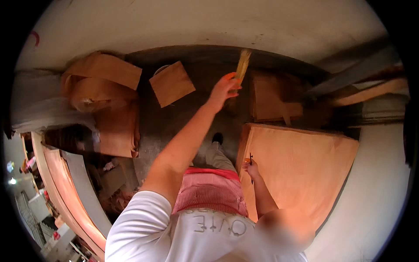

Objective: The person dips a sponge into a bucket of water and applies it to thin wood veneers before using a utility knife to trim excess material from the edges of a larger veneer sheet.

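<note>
Above the dark grey floor [174, 126], w/ our left arm stretched out ahead, our left hand [223, 90] is clenched round the orange handle of a pale straw-bristled brush [242, 65], bristles pointing up and away toward the far edge of the floor where it meets the pale wall [218, 22]. Our right hand [252, 168] is low and close to the body, fingers closed on a thin dark pen-like stick [251, 163], right at the near left edge of a big flat tan cardboard sheet [301, 170]; hand touches that edge, can't tell if the stick does. The sheet fills most of the right side, its far edge running just short of a smaller brown cardboard piece [273, 98] lying beyond it. Brush sits well apart from the sheet, just left of that smaller piece. To the left, a square brown cardboard piece [171, 84] lies alone on the floor, & further left a heap of folded brown cardboard [104, 96] crowds the floor's left edge. Open room: a bare strip of floor betw. heap and big sheet, where our dark shoe [217, 138] stands
</note>
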`<state>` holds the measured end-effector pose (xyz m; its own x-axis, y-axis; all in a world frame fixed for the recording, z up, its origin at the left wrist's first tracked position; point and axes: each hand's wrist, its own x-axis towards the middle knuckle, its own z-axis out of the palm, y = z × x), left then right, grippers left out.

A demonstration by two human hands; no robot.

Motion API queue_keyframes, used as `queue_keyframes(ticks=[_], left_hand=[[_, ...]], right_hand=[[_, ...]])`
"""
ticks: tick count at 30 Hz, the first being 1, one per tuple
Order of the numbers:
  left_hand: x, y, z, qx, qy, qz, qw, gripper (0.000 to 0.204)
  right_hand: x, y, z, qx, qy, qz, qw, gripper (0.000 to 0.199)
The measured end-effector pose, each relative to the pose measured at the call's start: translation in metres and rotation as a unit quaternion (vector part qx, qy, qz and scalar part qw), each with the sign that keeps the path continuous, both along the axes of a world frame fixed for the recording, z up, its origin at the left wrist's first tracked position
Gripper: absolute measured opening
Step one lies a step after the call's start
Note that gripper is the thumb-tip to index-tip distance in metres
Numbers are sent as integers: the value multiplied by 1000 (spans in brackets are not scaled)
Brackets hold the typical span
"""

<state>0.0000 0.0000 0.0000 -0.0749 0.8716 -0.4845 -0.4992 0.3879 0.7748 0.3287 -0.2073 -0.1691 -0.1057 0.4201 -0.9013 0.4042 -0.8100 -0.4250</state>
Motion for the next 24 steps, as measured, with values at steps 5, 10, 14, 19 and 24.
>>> queue_keyframes(ticks=[5,10,14,19,24], left_hand=[[-33,-26,-24,-31,71,-161,984,38],[-68,-146,-130,-197,33,-56,978,35],[-125,-240,-179,-291,73,34,953,24],[-209,-295,-194,-296,102,49,948,25],[-279,-323,-221,-316,133,56,938,25]], right_hand=[[-88,15,-5,-6,36,36,999,22],[-111,48,11,-13,-43,98,994,19],[-135,77,-4,142,-81,278,947,41],[-202,100,-50,225,-91,321,915,29],[-340,140,-46,109,-102,405,902,37]])
